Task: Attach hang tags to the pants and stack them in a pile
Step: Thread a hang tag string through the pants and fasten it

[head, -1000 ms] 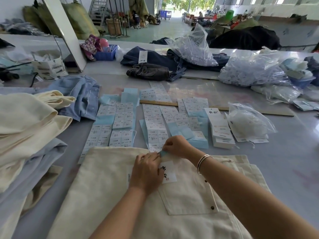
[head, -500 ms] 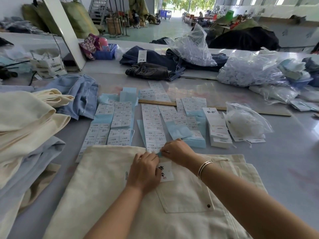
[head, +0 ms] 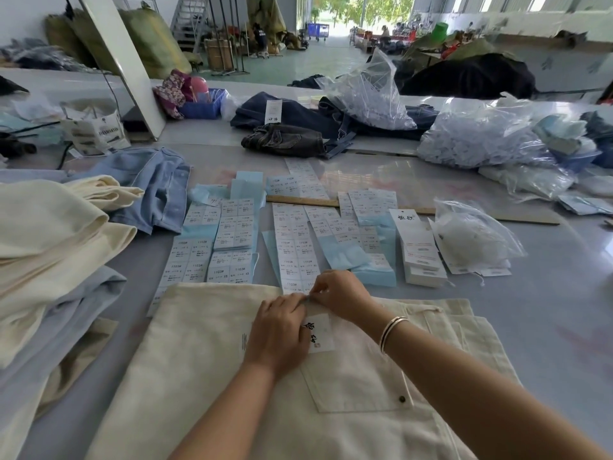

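Both hands, left hand and right hand, pinch the hang tag onto cream pants, pile waiting beside, so mid-job.

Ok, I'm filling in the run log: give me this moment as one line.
stage: tagging | left hand: holds hang tag on cream pants | right hand: pinching at tag top | pile: left
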`<state>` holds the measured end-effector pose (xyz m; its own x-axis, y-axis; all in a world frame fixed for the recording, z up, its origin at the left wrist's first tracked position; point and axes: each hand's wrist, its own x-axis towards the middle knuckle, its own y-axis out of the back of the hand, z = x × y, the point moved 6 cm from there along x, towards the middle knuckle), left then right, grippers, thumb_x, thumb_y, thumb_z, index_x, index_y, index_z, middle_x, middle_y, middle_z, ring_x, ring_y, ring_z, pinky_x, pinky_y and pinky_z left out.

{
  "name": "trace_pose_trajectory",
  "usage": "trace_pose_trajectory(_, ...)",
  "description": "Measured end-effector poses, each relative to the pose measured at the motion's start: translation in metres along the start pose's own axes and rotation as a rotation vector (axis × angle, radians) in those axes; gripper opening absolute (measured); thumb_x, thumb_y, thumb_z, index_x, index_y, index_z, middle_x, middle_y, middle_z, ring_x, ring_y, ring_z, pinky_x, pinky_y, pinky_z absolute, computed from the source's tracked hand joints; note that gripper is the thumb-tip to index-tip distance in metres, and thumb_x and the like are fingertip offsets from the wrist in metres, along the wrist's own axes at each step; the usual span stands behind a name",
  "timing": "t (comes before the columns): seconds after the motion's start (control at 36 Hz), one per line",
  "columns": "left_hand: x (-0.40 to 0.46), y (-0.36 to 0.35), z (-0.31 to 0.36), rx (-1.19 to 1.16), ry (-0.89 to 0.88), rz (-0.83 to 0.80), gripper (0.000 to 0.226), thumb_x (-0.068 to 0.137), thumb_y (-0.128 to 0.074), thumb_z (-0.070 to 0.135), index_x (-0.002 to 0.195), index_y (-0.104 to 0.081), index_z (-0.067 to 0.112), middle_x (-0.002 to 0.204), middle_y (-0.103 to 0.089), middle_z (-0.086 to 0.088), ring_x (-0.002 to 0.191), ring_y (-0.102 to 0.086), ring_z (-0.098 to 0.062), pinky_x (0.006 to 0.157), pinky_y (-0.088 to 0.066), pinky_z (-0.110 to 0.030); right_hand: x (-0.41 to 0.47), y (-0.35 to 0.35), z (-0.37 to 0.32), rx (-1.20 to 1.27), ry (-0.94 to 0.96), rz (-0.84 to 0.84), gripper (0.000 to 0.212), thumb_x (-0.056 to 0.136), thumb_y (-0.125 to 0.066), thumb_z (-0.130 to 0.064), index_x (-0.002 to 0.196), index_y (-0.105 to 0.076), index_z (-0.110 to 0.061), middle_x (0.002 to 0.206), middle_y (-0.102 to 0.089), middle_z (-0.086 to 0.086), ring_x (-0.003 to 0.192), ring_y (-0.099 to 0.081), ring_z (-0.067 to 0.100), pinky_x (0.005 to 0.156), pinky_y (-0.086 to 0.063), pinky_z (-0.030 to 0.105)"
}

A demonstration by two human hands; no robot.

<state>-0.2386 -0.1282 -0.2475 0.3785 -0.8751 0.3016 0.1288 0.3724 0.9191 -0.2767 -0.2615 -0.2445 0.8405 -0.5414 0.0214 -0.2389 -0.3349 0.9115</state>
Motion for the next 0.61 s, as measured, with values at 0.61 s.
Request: trace_pose_trajectory(0.61,0.000,-0.001,-0.002,-0.011,-0.010,0.033,0.037,0.069,-0.041,0.024,0.086,-0.073,0.013,0.096,-0.072,0.001,0.083,-0.067,-0.020,0.076,-0.032,-0.030,-0.014,0.002,-0.008,-0.217,0.253,0.024,0.022,0.095,-0.052,-0.030,0.100,-0.069,-0.016,0.102,-0.066,0.000,0.091,-0.060,0.020,0.084,-0.040,0.028)
